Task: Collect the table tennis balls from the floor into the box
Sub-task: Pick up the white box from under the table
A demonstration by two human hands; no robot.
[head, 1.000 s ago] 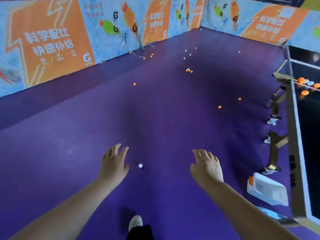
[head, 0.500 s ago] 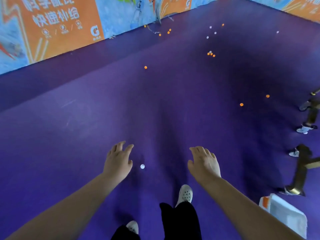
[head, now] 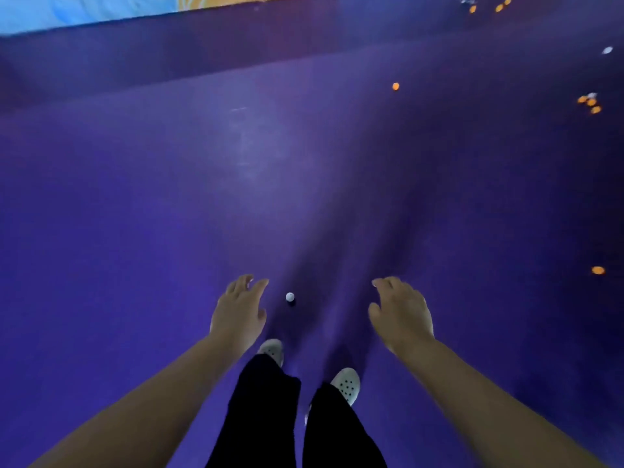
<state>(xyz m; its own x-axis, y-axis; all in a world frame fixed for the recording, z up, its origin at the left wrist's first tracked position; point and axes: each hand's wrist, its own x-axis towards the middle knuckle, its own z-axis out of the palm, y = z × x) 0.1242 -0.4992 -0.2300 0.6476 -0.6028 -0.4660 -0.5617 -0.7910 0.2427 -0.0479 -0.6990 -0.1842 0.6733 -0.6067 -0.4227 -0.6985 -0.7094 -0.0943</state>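
Note:
A white table tennis ball (head: 289,296) lies on the purple floor between my two hands. My left hand (head: 239,312) hovers just left of it, fingers relaxed and holding nothing. My right hand (head: 400,314) is stretched out to the ball's right, also empty with loose fingers. Farther off lie orange balls: one (head: 395,86) ahead, one (head: 598,270) at the right, and a small cluster (head: 589,103) with a white one at the far right. Another white ball (head: 607,50) sits at the upper right. The box is out of view.
My two feet in white perforated shoes (head: 346,385) and black trousers stand just behind the near ball. A blue and orange barrier panel (head: 101,8) runs along the far left edge of the floor. More orange balls (head: 499,7) lie near it.
The view has tilted down and forward; the table legs and white box at the right have left the frame. Both feet have stepped up behind the white ball. Hands remain empty.

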